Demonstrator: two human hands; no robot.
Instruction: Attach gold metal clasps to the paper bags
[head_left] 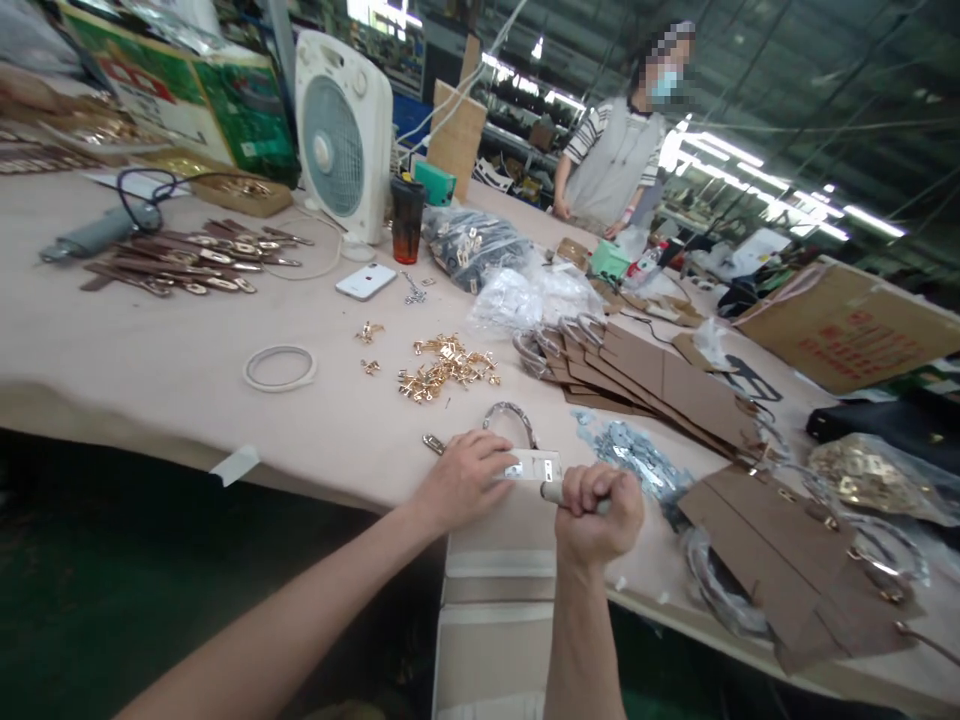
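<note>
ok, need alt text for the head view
A person's left hand steadies a pale panel at the table edge while the right hand grips a rod-like tool against or just above it. Gold metal fittings, silver plates and brown handled panels lie around; a box fan and co-worker stand beyond.

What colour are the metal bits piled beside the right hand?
Silvery grey metal bits, best seen in the head view.

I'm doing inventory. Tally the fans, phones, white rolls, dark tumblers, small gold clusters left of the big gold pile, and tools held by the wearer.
Fan: 1
Phone: 1
White roll: 1
Dark tumbler: 1
Small gold clusters: 2
Tool in right hand: 1
Total: 7
</note>
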